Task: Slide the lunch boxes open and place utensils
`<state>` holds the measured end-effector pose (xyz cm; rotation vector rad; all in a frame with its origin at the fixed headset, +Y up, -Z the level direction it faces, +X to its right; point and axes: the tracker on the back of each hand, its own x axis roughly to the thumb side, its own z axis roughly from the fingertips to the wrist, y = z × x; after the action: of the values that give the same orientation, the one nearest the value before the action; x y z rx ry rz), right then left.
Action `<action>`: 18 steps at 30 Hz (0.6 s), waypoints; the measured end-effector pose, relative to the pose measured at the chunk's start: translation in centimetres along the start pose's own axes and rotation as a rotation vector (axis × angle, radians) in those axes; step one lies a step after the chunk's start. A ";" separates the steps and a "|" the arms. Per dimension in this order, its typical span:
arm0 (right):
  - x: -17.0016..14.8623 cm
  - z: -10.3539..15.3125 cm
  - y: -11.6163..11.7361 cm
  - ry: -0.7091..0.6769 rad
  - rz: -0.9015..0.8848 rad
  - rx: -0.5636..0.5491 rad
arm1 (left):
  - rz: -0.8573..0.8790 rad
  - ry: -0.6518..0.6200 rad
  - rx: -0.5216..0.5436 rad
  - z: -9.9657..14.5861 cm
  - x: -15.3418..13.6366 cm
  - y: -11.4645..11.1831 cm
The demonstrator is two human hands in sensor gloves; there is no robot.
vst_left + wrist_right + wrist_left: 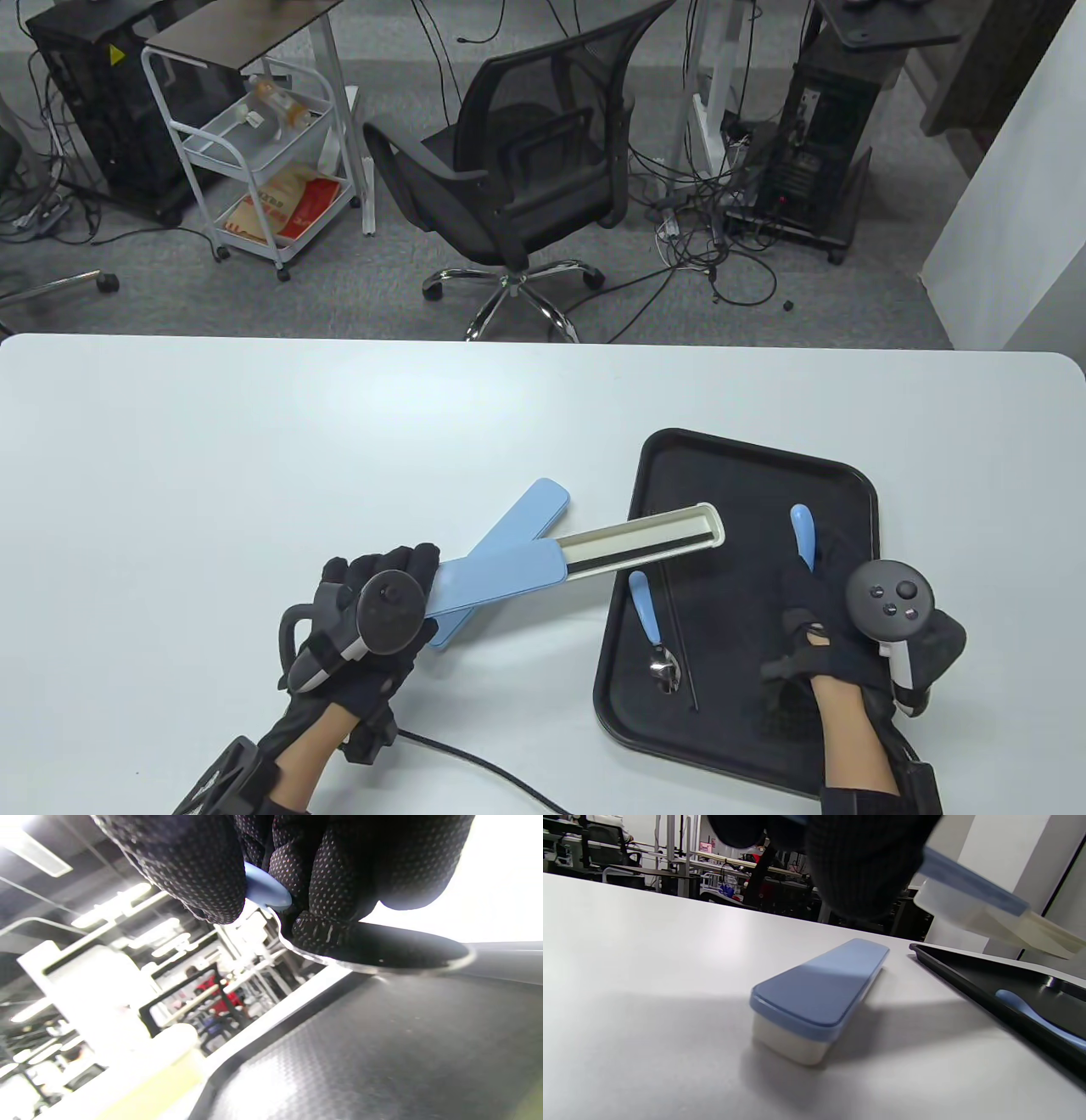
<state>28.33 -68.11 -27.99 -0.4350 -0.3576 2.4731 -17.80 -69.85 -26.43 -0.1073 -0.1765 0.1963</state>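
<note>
My left hand [405,586] grips the lid end of a long lunch box [594,548] and holds it raised. Its blue lid [501,573] is slid back, and the cream box's open end [679,526] reaches over the black tray [738,463]. A dark strip lies inside it. The held box also shows in the left wrist view [988,912]. A second, closed blue-lidded box [530,509] lies on the table under it [823,984]. My right hand [806,594] pinches a blue-handled utensil [802,531] over the tray; the handle shows between the fingers [265,891].
A blue-handled spoon [652,624] and a black chopstick [680,649] lie on the tray's left part. A black cable [475,760] runs across the table near the front edge. An office chair [526,170] stands beyond the far edge.
</note>
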 end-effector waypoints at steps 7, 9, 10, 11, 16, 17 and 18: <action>2.4 0.8 0.6 -0.244 0.062 -0.028 | -0.055 -0.090 -0.039 0.0 0.8 -0.4; 3.2 1.2 0.9 -0.333 0.094 -0.026 | -0.070 -0.111 -0.055 0.0 1.0 -0.7; 3.5 1.4 1.0 -0.364 0.109 -0.022 | -0.078 -0.117 -0.058 0.0 1.1 -0.7; 4.0 1.7 1.2 -0.402 0.134 -0.024 | -0.085 -0.119 -0.064 0.1 1.2 -0.8; 5.8 2.8 2.1 -0.564 0.155 0.058 | -0.090 -0.129 -0.058 0.2 1.4 -0.7; 6.2 3.1 2.4 -0.609 0.147 0.086 | -0.088 -0.130 -0.058 0.2 1.5 -0.7; 6.5 3.4 2.7 -0.641 0.141 0.100 | -0.086 -0.131 -0.057 0.3 1.5 -0.6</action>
<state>20.65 -66.83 -27.31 0.4040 -0.4622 2.7050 -16.30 -70.15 -25.85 -0.1434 -0.3172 0.1126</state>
